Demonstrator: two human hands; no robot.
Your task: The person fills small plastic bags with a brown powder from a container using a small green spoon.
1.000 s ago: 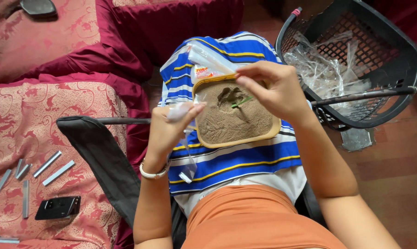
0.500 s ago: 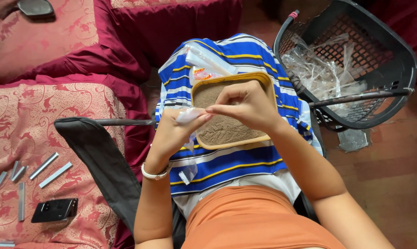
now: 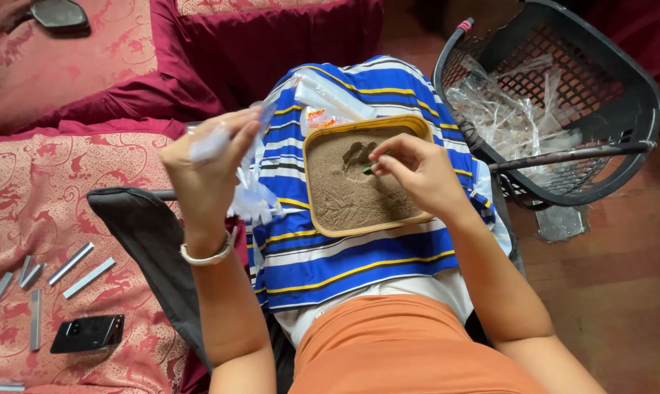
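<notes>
A yellow-rimmed tray full of brown powder rests on the blue, white and yellow striped cloth over my lap. My right hand is over the tray, its fingers pinched on a small green scoop dug into the powder. My left hand is raised to the left of the tray and grips a bunch of small clear plastic packets. More clear packets lie on the cloth just beyond the tray.
A black mesh basket holding crumpled clear plastic stands at the right on the wooden floor. Red patterned cushions at the left carry several grey strips and a black phone. A dark bag lies beside my left arm.
My left hand has lifted away from the tray to the left with the clear packets. My right hand has dropped lower into the powder near the tray's middle.
</notes>
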